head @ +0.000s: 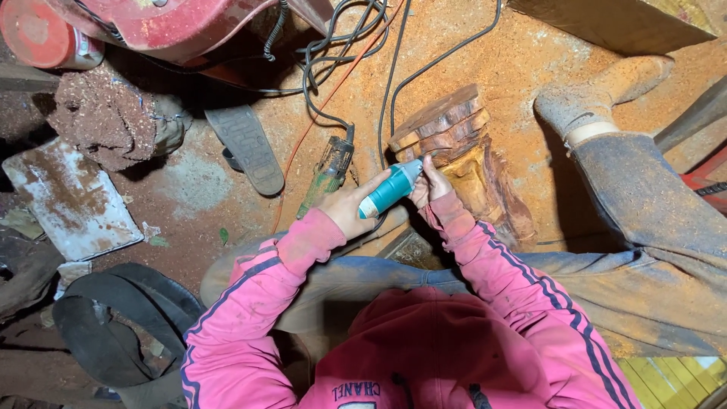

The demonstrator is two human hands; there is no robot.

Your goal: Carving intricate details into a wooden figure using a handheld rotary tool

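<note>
Nearest us, our pink sleeves (250,303) reach forward; our left hand (344,208) grips the teal handheld power carver (390,189), fingers clamped round it. Our right hand (432,185) pinches its tip against the reddish carved wooden block (462,155) lying centre-far on sawdust-covered floor (530,68). Ridges look cut; the lower part seems rough.

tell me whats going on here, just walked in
A person in a pink hooded top sits on a sawdust-covered floor, working on a carved wooden block. The left hand grips a teal handheld power tool, and the right hand steadies its front end against the carving. A green tool with a cord lies beside it, and a sandal lies further left.
</note>
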